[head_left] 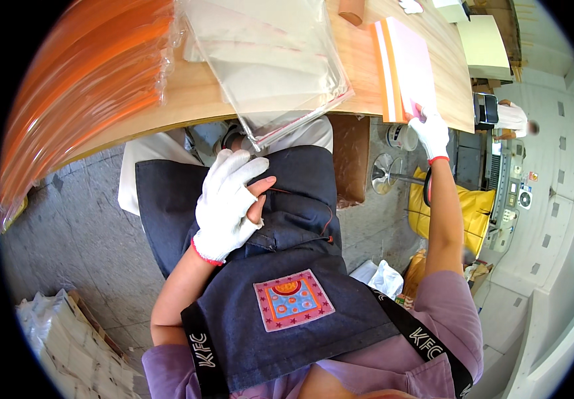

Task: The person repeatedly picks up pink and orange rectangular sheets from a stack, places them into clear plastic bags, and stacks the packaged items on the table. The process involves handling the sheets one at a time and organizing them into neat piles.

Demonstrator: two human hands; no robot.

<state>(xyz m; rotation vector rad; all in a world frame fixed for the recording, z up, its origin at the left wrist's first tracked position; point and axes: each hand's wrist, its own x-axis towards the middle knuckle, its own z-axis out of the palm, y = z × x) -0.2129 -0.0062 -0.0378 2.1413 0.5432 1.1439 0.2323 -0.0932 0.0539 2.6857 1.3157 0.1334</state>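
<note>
The stack of pink sheets with an orange-and-white left border (410,60) lies on the wooden surface (361,63), its near end at the near edge, close to the near right corner. Its long axis runs from that edge toward the far side, leaning a little leftward as it goes away. Of the two hands, the right hand (431,135) is much the nearer: it meets the stack at its near right corner from the person's side, fingertips touching the pink sheets. Whether they pinch any sheet or only rest there, I cannot tell.

Left of the stack, with bare wood between, clear plastic bags (270,60) lie aslant, one corner jutting past the near edge. The left hand (228,199) is just on the person's side of that corner, in front of the dark apron (360,332); it is loosely spread, with nothing seen in its grasp, and well apart from the sheets. Farther left, shiny orange packs in clear film (101,73) cover the left end of the surface
</note>
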